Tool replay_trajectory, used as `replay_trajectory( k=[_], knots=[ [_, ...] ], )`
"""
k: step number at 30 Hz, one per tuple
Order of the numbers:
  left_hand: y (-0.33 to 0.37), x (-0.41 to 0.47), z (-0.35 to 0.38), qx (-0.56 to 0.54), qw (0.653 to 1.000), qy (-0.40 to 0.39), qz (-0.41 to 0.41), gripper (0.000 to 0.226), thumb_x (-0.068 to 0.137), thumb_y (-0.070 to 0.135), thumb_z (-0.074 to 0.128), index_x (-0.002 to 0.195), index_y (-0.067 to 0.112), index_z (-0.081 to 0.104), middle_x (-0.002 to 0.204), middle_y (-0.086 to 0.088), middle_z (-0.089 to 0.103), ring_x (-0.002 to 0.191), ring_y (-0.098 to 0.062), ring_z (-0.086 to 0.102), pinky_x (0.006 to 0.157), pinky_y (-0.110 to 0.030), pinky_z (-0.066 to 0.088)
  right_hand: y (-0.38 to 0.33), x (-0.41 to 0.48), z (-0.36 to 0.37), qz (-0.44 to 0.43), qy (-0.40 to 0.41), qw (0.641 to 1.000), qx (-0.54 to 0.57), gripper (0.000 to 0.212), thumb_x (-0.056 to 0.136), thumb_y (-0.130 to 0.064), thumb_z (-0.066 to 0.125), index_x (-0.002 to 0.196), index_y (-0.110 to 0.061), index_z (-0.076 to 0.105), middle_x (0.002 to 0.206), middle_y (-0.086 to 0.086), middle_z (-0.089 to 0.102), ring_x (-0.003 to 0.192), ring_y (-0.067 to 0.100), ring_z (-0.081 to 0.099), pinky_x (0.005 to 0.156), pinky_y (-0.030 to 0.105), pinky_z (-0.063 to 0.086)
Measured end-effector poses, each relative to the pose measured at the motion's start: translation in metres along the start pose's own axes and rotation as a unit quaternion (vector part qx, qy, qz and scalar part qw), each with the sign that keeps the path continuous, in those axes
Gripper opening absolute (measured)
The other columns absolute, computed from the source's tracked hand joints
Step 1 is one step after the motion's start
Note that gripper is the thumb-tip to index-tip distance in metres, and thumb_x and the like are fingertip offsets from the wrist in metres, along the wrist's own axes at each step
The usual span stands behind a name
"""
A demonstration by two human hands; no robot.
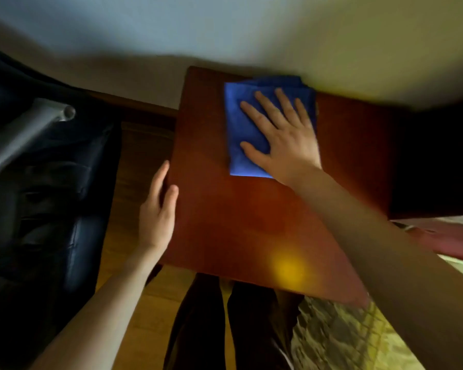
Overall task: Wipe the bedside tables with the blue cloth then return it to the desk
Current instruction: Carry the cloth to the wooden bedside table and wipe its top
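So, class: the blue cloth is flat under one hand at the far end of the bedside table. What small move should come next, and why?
Probably draw the right hand and the blue cloth back toward the near edge. The cloth lies at the far end of the bedside table, with much bare top nearer. The left hand rests at the table's left edge.

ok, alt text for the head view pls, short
Right hand pressed flat, fingers spread, on a folded blue cloth at the far side of a reddish wooden bedside table. Left hand rests against the table's left edge. The picture is blurred.
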State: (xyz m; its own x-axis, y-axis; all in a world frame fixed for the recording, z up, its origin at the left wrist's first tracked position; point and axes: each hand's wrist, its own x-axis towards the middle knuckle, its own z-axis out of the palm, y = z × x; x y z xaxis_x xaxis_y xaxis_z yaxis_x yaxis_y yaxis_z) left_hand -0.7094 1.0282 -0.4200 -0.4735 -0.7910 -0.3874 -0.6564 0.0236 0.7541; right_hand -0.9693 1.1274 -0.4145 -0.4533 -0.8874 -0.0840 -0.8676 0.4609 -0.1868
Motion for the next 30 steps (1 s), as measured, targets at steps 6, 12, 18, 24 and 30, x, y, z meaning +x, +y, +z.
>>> replay_trajectory(
  k=[6,12,18,24,30],
  knots=[
    [-0.001,-0.001,0.002,0.011,1.000,0.012,-0.003,0.047,0.102,0.029,0.042,0.148,0.033,0.034,0.154,0.019,0.033,0.133,0.016,0.027,0.106,-0.006,0.025,0.107,-0.083,-0.012,0.099,0.009,0.995,-0.002,0.066,0.091,-0.057,0.043,0.151,-0.032,0.029,0.159,0.001,0.028,0.148,0.030,0.020,0.119,0.048,0.015],
    [-0.005,0.002,-0.002,0.008,1.000,0.009,-0.005,0.047,0.102,0.030,0.042,0.148,0.034,0.034,0.146,0.030,0.032,0.120,0.035,0.024,0.098,0.007,0.024,0.097,-0.090,-0.011,0.195,-0.002,0.981,0.014,0.067,0.093,-0.058,0.037,0.153,-0.034,0.019,0.163,0.002,0.018,0.150,0.034,0.009,0.120,0.050,0.007],
    [-0.006,0.003,-0.004,-0.016,1.000,-0.002,-0.003,0.046,0.102,0.029,0.043,0.147,0.034,0.035,0.144,0.029,0.034,0.116,0.036,0.028,0.096,0.006,0.028,0.013,-0.057,0.001,0.238,0.021,0.971,-0.002,0.071,0.091,-0.060,0.034,0.154,-0.032,0.018,0.163,0.004,0.018,0.149,0.039,0.009,0.121,0.051,0.008],
    [-0.006,0.002,-0.008,-0.041,0.999,-0.005,-0.015,0.046,0.100,0.030,0.045,0.146,0.035,0.039,0.151,0.017,0.041,0.123,0.025,0.034,0.097,0.004,0.028,-0.113,0.029,0.019,0.139,0.021,0.990,0.024,0.074,0.086,-0.064,0.031,0.153,-0.033,0.021,0.162,-0.001,0.019,0.149,0.038,0.008,0.121,0.050,0.004],
    [-0.006,0.000,-0.008,-0.032,0.999,-0.033,-0.007,0.048,0.102,0.030,0.042,0.149,0.030,0.034,0.157,0.009,0.035,0.092,0.046,0.028,0.073,0.013,0.027,-0.145,0.075,0.023,0.055,-0.031,0.998,-0.014,0.071,0.089,-0.061,0.022,0.154,-0.031,0.019,0.164,-0.002,0.013,0.151,0.032,0.001,0.121,0.050,-0.001]
  ],
)
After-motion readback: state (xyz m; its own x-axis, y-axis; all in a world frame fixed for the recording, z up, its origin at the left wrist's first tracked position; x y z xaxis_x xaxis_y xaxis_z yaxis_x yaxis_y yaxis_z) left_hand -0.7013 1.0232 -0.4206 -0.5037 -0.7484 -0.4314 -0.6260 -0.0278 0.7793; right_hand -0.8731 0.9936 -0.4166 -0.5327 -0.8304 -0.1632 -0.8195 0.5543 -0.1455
